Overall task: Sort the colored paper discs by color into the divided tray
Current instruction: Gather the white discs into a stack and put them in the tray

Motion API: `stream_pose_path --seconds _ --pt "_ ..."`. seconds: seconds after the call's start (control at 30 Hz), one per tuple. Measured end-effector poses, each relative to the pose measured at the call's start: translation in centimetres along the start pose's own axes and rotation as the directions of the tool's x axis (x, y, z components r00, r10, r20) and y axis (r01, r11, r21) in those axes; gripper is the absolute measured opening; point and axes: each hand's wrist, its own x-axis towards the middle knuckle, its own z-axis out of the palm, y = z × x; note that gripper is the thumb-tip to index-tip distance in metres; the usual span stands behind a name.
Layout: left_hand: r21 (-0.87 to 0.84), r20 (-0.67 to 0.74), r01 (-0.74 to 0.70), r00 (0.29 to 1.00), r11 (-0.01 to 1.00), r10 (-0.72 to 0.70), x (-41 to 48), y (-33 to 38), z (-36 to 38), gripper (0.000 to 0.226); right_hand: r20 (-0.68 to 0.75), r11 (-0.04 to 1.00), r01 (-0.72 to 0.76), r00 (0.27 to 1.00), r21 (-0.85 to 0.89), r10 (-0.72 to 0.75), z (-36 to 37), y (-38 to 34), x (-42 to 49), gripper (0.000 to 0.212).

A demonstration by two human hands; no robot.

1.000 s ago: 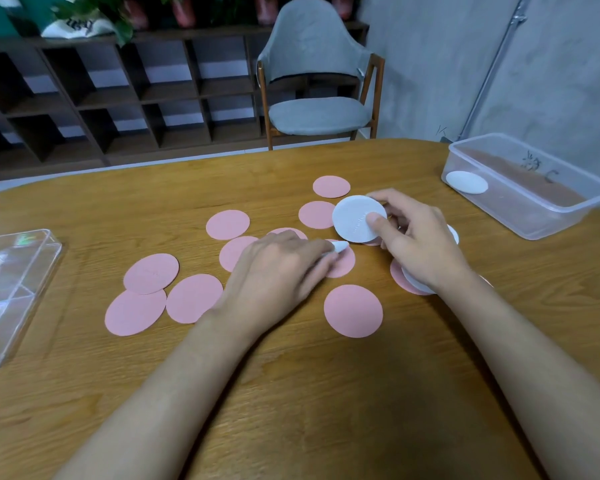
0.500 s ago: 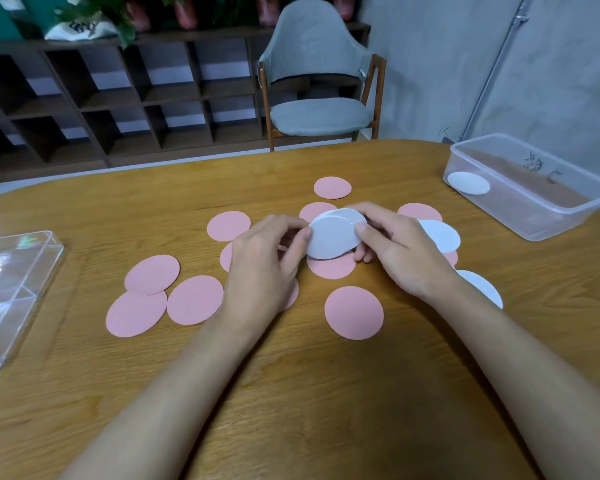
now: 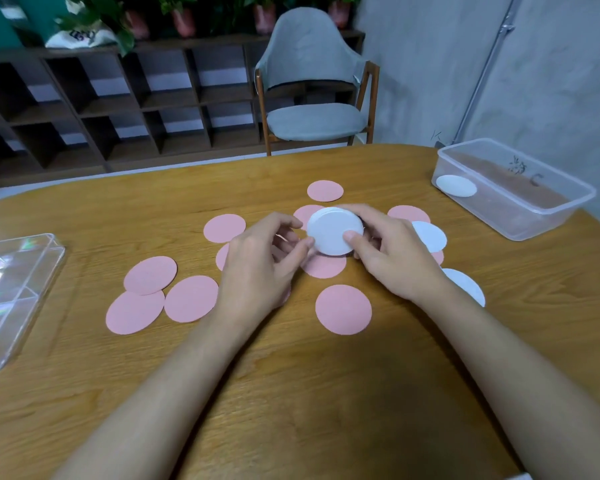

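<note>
My right hand (image 3: 392, 258) pinches a small stack of white discs (image 3: 333, 233) held above the table centre. The fingertips of my left hand (image 3: 264, 268) touch the stack's left edge. Several pink discs (image 3: 343, 309) lie scattered on the wooden table (image 3: 291, 393), some partly under my hands. Two more white discs (image 3: 430, 235) lie flat to the right of my right hand, the nearer one (image 3: 466, 285) half hidden by my wrist. A clear divided tray (image 3: 21, 292) sits at the left edge.
A clear plastic tub (image 3: 520, 209) with one white disc (image 3: 456, 185) inside stands at the far right. A grey chair (image 3: 312, 123) and dark shelving (image 3: 101, 109) are behind the table.
My left hand lifted a white disc off the table and brought it to the one in my right hand. The discs now sit stacked, tilted up toward me.
</note>
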Motion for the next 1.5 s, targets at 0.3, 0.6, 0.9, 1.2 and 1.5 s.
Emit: stream_pose_path --seconds 0.3,0.6,0.9,1.2,1.5 --pt "0.053 0.308 -0.180 0.939 0.982 0.156 -0.3 2.9 3.8 0.017 -0.128 0.990 -0.134 0.984 -0.051 0.126 -7.0 4.4 -3.3 0.048" --pt "0.076 0.544 -0.282 0.816 0.956 0.197 0.0 6.4 9.0 0.062 -0.356 0.983 -0.176 0.917 0.051 0.183 -8.6 8.9 -5.6 0.040" --pt "0.111 0.494 -0.455 0.796 0.883 0.348 -1.2 6.6 11.0 0.051 -0.307 0.985 -0.171 0.936 0.031 0.172 -8.7 8.9 -5.3 0.043" --pt "0.123 0.313 -0.371 0.895 0.920 0.319 -1.6 7.2 9.6 0.033 -0.245 0.980 -0.178 0.950 0.093 0.195 -8.3 8.0 -5.7 0.045" --pt "-0.086 0.122 -0.051 0.991 0.995 0.061 -1.4 7.0 10.1 0.015 -0.125 0.972 -0.145 0.977 0.183 0.170 -7.7 6.8 -6.3 0.046"
